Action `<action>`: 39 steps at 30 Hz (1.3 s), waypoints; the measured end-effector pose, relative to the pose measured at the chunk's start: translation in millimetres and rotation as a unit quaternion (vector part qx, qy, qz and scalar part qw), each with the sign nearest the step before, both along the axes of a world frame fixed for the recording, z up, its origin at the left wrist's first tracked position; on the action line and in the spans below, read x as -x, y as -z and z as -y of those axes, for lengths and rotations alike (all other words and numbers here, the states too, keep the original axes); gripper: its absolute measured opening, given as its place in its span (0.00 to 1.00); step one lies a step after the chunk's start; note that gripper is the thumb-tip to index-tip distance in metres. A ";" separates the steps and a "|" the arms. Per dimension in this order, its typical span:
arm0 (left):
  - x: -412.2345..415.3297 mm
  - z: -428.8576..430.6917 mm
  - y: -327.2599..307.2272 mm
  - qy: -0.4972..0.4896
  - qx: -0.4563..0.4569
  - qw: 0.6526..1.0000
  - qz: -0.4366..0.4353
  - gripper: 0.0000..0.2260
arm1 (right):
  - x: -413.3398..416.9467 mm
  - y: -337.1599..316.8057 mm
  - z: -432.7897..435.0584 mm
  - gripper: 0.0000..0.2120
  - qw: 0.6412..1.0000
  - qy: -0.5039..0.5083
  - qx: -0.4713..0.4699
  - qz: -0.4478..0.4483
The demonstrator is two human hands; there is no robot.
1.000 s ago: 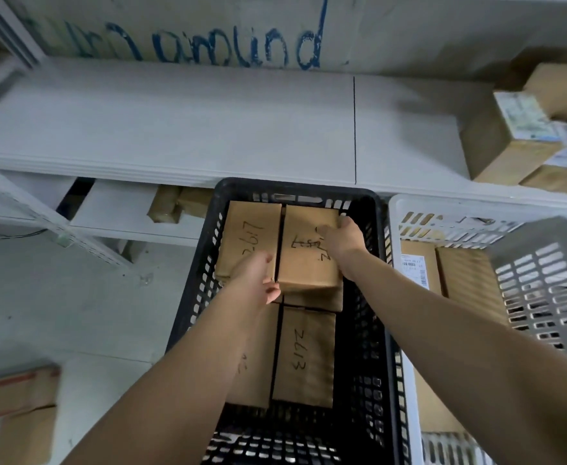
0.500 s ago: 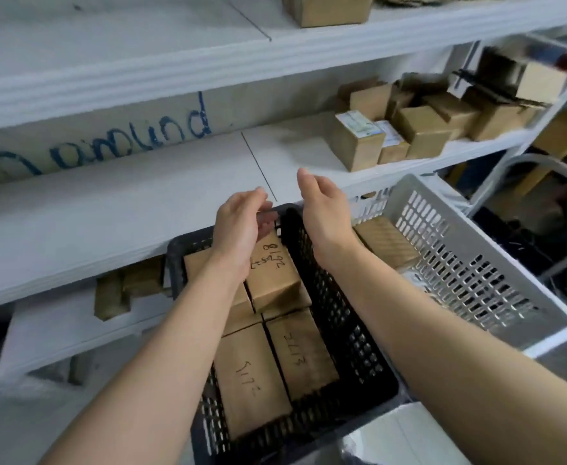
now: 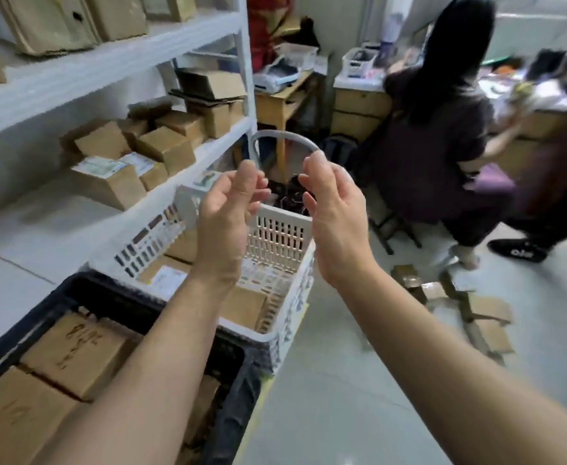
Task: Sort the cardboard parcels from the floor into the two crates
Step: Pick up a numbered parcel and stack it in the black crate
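Both my hands are raised in the air over the crates, palms facing each other, fingers loosely curled and holding nothing. My left hand hovers above the white crate, which has a few cardboard parcels in it. My right hand is just right of it. The black crate sits at lower left, packed with brown parcels marked with handwritten numbers. Several loose cardboard parcels lie scattered on the floor at the right.
White shelving with several cardboard boxes runs along the left. A grey curved handle rises behind my hands. A person in dark clothes sits at a cluttered desk at the right; another person's leg and shoe are beside the floor parcels.
My hands let go of the parcel in the black crate and lifted out, empty. My view swung right, from the black crate to the white crate, the floor parcels and the people.
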State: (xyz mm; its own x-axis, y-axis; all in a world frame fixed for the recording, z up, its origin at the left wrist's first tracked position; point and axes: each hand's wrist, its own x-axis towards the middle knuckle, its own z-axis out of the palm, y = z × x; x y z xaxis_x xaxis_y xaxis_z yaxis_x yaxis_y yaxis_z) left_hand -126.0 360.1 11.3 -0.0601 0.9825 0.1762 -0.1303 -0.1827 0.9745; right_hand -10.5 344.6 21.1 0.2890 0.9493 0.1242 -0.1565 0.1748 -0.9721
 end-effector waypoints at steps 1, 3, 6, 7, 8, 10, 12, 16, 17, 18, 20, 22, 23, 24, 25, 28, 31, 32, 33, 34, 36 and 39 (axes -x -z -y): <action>-26.4 -2.4 0.6 0.028 0.005 1.000 0.001 0.17 | -25.2 2.1 4.5 0.12 1.000 0.028 0.000 0.001; -74.9 -4.3 1.2 0.085 0.012 0.996 0.004 0.16 | -69.2 5.6 14.4 0.10 0.997 0.075 0.007 0.002; -158.5 -1.3 0.3 0.173 0.020 0.984 0.018 0.15 | -146.9 10.9 31.6 0.09 0.987 0.158 0.014 -0.003; -184.3 0.8 1.5 0.192 0.022 0.981 0.020 0.15 | -171.8 13.2 36.8 0.10 0.983 0.184 0.016 -0.004; -209.3 2.7 3.6 0.209 0.024 0.977 0.022 0.16 | -196.3 15.4 41.9 0.11 0.978 0.207 0.017 -0.007; -254.7 6.4 9.1 0.232 0.030 0.972 0.019 0.16 | -242.4 20.3 51.7 0.15 0.968 0.251 0.022 -0.006; -293.2 8.6 16.1 0.244 0.038 0.969 0.010 0.17 | -284.9 26.5 58.2 0.18 0.962 0.269 0.032 -0.008; -357.6 7.2 33.5 0.260 0.052 0.964 -0.014 0.17 | -356.0 39.6 65.9 0.17 0.954 0.293 0.066 -0.003; -370.8 6.3 37.3 0.262 0.057 0.963 -0.017 0.18 | -370.0 42.2 67.0 0.16 0.953 0.297 0.067 -0.005; -383.1 4.7 41.0 0.264 0.061 0.962 -0.019 0.18 | -382.6 44.6 67.4 0.14 0.952 0.300 0.066 -0.008; -404.1 0.7 47.3 0.266 0.069 0.961 -0.027 0.17 | -405.2 48.2 66.5 0.13 0.949 0.307 0.075 -0.011; -421.7 -7.6 52.2 0.268 0.077 0.960 -0.034 0.16 | -427.9 52.6 60.9 0.13 0.942 0.324 0.088 -0.011; -429.5 -13.8 54.4 0.271 0.080 0.959 -0.037 0.16 | -438.7 54.7 56.5 0.13 0.938 0.334 0.092 -0.018; -436.6 -21.7 56.7 0.274 0.081 0.958 -0.039 0.16 | -448.4 56.0 51.8 0.13 0.933 0.345 0.097 -0.030; -443.0 -30.9 59.6 0.277 0.083 0.956 -0.040 0.16 | -457.4 58.2 46.4 0.14 0.928 0.357 0.101 -0.039; -460.8 -64.8 71.2 0.290 0.088 0.952 -0.039 0.17 | -476.4 65.3 26.9 0.15 0.917 0.379 0.100 -0.076; -479.5 -104.3 88.3 0.309 0.099 0.945 -0.051 0.17 | -488.7 80.6 -4.2 0.18 0.906 0.399 0.120 -0.071; -486.2 -118.3 94.0 0.315 0.103 0.942 -0.057 0.17 | -491.0 86.0 -17.0 0.17 0.902 0.407 0.129 -0.065; -492.6 -133.3 100.0 0.323 0.104 0.938 -0.065 0.16 | -493.3 93.3 -31.8 0.16 0.898 0.414 0.137 -0.058; -498.1 -149.1 108.0 0.332 0.105 0.934 -0.075 0.16 | -495.2 101.3 -47.1 0.15 0.894 0.420 0.145 -0.055; -503.5 -181.1 129.9 0.340 0.115 0.928 -0.102 0.16 | -496.4 124.0 -77.8 0.15 0.887 0.428 0.168 -0.047; -507.0 -231.2 173.9 0.335 0.131 0.922 -0.142 0.17 | -498.4 170.3 -124.2 0.15 0.883 0.420 0.206 -0.038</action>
